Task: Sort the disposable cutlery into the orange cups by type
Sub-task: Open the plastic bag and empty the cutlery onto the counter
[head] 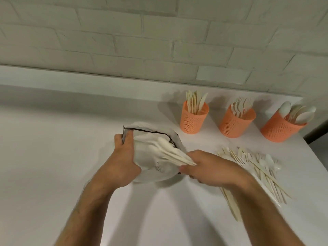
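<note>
At frame centre my left hand (124, 157) gripped the rim of a soft white bag (152, 173), while my right hand (204, 167) pinched a bundle of spoons (170, 153) by the handles. They looked light, stiff, smooth and slippery. Three perforated orange cups (194, 119) stood upper right; loose cutlery (257, 167) lay right.

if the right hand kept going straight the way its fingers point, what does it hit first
The right hand points left, gripping a bundle of cutlery. It would likely first meet the white bag that the left hand holds open; depth is uncertain.
</note>
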Available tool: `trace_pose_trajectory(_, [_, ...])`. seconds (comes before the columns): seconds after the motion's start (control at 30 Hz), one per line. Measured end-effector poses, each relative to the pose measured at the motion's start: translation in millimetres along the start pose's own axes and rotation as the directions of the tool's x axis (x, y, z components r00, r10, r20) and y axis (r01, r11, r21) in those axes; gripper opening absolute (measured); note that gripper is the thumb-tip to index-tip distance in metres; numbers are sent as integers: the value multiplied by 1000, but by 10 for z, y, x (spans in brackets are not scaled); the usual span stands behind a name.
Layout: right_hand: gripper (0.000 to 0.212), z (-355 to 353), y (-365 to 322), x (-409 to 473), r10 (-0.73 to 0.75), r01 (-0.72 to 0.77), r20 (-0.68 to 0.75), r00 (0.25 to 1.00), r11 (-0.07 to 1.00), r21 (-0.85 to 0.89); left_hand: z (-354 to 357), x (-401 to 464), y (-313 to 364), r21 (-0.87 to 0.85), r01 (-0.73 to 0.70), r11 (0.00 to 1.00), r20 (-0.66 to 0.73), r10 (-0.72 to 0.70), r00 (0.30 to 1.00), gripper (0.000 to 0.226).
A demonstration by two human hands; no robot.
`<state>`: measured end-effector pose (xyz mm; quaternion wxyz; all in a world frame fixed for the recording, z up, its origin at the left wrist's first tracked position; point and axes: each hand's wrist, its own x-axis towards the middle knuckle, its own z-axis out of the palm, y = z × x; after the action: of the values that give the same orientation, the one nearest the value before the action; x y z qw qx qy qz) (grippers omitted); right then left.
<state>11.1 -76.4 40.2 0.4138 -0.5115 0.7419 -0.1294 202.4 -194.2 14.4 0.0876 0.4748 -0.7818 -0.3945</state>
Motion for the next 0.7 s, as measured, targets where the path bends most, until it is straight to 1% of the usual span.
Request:
trace_pose_trajectory(0.03, [16, -34, 115, -132, 3, 2, -28, 1000, 986, 168, 5, 13, 6, -11, 1, 1000, -6, -1, 1000, 90])
trace_pose_trajectory(0.07, [19, -58, 215, -251, 7, 18, -80, 997, 954, 298, 18, 22, 16, -21, -2, 1000, -11, 1, 1000, 90])
trace_pose_trajectory(0.1, [23, -76, 321, -343, 13, 46, -152, 988, 924, 379, 36, 27, 30, -28, -6, 1000, -17, 6, 1000, 92])
trace_pose_trajectory(0.13, [27, -81, 431, -401, 34, 68, -238, 971, 911, 406, 59, 30, 46, -37, -11, 999, -22, 10, 1000, 93])
trace_pose_trajectory(0.17, [27, -74, 560, -431, 76, 61, -327, 942, 919, 390, 87, 32, 67, -51, -17, 999, -28, 15, 999, 95])
trace_pose_trajectory(0.2, [27, -57, 707, -434, 132, 23, -409, 903, 935, 353, 119, 33, 92, -68, -23, 997, -33, 21, 999, 96])
trace_pose_trajectory(0.27, [23, -14, 988, -418, 246, -112, -526, 814, 955, 274, 187, 35, 146, -87, -39, 995, -41, 36, 999, 96])
trace_pose_trajectory(0.33, [15, 40, 1208, -390, 340, -278, -576, 743, 940, 196, 262, 45, 210, -89, -51, 995, -50, 47, 998, 94])
trace_pose_trajectory(0.4, [24, 95, 1311, -379, 375, -392, -627, 683, 912, 120, 327, 36, 282, -98, -63, 993, -60, 57, 997, 92])
trace_pose_trajectory(0.43, [28, 110, 1335, -375, 383, -421, -645, 662, 901, 103, 355, 23, 318, -106, -65, 992, -61, 58, 996, 90])
trace_pose_trajectory(0.47, [32, 120, 1341, -371, 390, -440, -653, 649, 893, 95, 376, 3, 350, -117, -63, 991, -61, 56, 997, 87])
trace_pose_trajectory(0.53, [47, 129, 1340, -375, 420, -473, -633, 650, 876, 95, 388, -54, 387, -141, -38, 989, -42, 33, 999, 75])
trace_pose_trajectory(0.6, [60, 121, 1325, -395, 451, -518, -603, 658, 852, 72, 367, -117, 388, -125, -13, 992, -9, 12, 1000, 55])
trace_pose_trajectory(0.67, [65, 100, 1251, -450, 467, -572, -581, 666, 820, 3, 310, -188, 379, -80, -20, 997, 3, 20, 1000, 31])
trace_pose_trajectory(0.7, [66, 86, 1210, -481, 471, -608, -589, 657, 793, -44, 277, -226, 370, -46, -34, 998, -18, 33, 999, 25])
